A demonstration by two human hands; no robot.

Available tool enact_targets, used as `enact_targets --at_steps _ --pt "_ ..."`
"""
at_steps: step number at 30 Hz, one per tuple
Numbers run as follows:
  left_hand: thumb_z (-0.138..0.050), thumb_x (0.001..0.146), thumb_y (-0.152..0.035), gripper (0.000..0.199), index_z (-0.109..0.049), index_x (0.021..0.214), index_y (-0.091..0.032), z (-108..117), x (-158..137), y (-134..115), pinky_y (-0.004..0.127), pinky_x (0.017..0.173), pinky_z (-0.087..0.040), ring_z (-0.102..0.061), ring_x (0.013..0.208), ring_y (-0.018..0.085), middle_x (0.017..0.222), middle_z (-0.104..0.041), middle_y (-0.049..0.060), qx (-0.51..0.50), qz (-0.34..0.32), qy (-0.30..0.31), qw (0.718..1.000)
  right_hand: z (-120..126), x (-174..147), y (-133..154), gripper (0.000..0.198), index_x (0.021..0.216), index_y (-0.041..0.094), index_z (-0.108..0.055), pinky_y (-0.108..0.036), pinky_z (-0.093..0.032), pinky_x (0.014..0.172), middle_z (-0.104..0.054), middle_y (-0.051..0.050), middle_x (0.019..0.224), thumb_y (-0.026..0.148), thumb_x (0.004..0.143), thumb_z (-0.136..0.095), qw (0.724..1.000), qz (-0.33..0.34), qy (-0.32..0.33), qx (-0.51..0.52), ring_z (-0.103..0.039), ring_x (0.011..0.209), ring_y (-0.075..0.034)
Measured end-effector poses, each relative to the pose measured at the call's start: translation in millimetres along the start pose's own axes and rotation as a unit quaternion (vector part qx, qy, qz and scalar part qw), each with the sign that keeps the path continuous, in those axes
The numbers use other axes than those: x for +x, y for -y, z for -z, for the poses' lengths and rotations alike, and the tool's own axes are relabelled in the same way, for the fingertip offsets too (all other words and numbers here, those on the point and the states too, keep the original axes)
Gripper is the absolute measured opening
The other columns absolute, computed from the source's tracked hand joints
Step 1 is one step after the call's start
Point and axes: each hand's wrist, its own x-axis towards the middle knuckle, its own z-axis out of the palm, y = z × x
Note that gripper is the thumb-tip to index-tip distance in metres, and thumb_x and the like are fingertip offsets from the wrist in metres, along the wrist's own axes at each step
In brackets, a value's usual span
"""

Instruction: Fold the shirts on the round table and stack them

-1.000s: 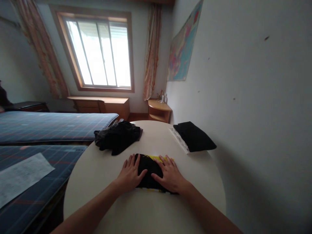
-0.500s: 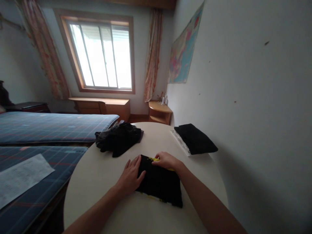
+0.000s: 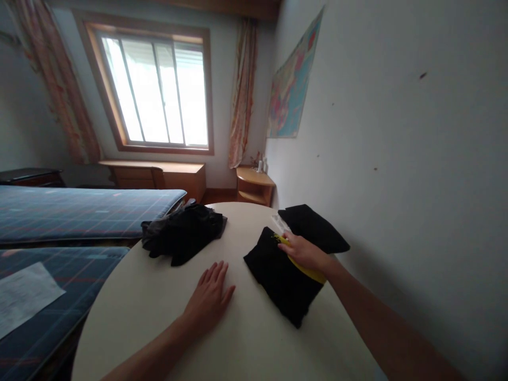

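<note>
My right hand (image 3: 302,251) grips the far edge of a folded black garment (image 3: 283,280) with yellow along that edge. The garment is tilted and hangs over the right part of the round table; I cannot tell if its near corner touches the tabletop. My left hand (image 3: 210,291) lies on the pale tabletop (image 3: 159,307), fingers spread and holding nothing. Beyond the right hand, close to the wall, is another folded black garment (image 3: 315,227) on something white (image 3: 281,222). A crumpled heap of black clothing (image 3: 184,233) sits at the table's far left.
Left of the table are mattresses with a blue plaid cover (image 3: 91,211), one bearing a sheet of paper (image 3: 27,296). The white wall (image 3: 416,211) borders the right side. A wooden corner shelf (image 3: 256,182) and a low desk (image 3: 182,177) stand beyond, below the window.
My right hand has lifted the folded black garment and carried it to the right, turning it. My left hand has come off it and now rests on the table.
</note>
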Motion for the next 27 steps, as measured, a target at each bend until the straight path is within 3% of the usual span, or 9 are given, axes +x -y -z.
enact_targets --at_steps 8,12,15,18,22,25,27 --pt "-0.036 0.099 -0.044 0.062 -0.036 0.151 -0.012 0 -1 1 0.048 0.122 -0.023 -0.027 0.148 0.027 0.158 -0.035 0.011 0.004 0.001 0.028 1.000 67 55 -31 0.023 0.106 0.017 -0.059 -0.027 -0.040 0.070 -0.071 -0.014 0.103 0.036 0.096 -0.052 0.989 -0.078 -0.088 -0.094 -0.065 0.086 -0.022" --pt "-0.038 0.098 -0.045 0.061 -0.038 0.151 -0.013 -3 -1 4 0.049 0.121 -0.026 -0.029 0.147 0.028 0.157 -0.037 0.011 0.003 -0.008 0.022 1.000 107 84 -64 0.030 0.109 0.013 -0.061 -0.027 -0.041 0.069 -0.071 -0.014 0.100 0.038 0.095 -0.053 0.984 -0.107 -0.123 -0.076 -0.063 0.082 -0.021" --pt "-0.039 0.097 -0.044 0.061 -0.039 0.150 -0.015 -6 0 5 0.050 0.121 -0.027 -0.030 0.147 0.028 0.157 -0.038 0.010 0.000 -0.005 0.019 1.000 123 101 -98 0.038 0.116 0.012 -0.061 -0.029 -0.043 0.073 -0.071 -0.015 0.101 0.042 0.093 -0.054 0.976 -0.136 -0.155 -0.074 -0.064 0.084 -0.022" --pt "-0.041 0.096 -0.044 0.060 -0.040 0.150 -0.016 -8 0 7 0.051 0.120 -0.028 -0.031 0.146 0.029 0.156 -0.039 0.010 -0.007 -0.006 0.010 1.000 111 108 -132 0.047 0.126 0.012 -0.058 -0.034 -0.045 0.082 -0.069 -0.018 0.114 0.046 0.094 -0.052 0.959 -0.207 -0.166 -0.095 -0.064 0.100 -0.027" --pt "-0.041 0.096 -0.045 0.060 -0.041 0.149 -0.016 -10 0 8 0.051 0.121 -0.028 -0.031 0.146 0.029 0.156 -0.040 0.010 -0.013 -0.004 0.009 1.000 68 102 -158 0.056 0.139 0.013 -0.051 -0.045 -0.043 0.095 -0.060 -0.023 0.131 0.048 0.097 -0.042 0.943 -0.296 -0.116 -0.096 -0.058 0.118 -0.033" --pt "-0.040 0.096 -0.047 0.062 -0.040 0.149 -0.016 -8 0 7 0.051 0.121 -0.027 -0.030 0.147 0.029 0.156 -0.039 0.010 -0.008 0.000 0.019 1.000 41 97 -158 0.059 0.142 0.019 -0.050 -0.062 -0.031 0.106 -0.043 -0.021 0.151 0.054 0.097 -0.035 0.935 -0.298 -0.128 -0.144 -0.041 0.136 -0.040" --pt "-0.039 0.096 -0.047 0.062 -0.040 0.150 -0.016 -7 1 7 0.051 0.121 -0.026 -0.030 0.147 0.029 0.157 -0.038 0.010 -0.003 -0.001 0.027 1.000 30 97 -152 0.063 0.147 0.024 -0.045 -0.063 -0.022 0.112 -0.033 -0.014 0.158 0.059 0.098 -0.027 0.938 -0.263 -0.142 -0.173 -0.029 0.144 -0.039"
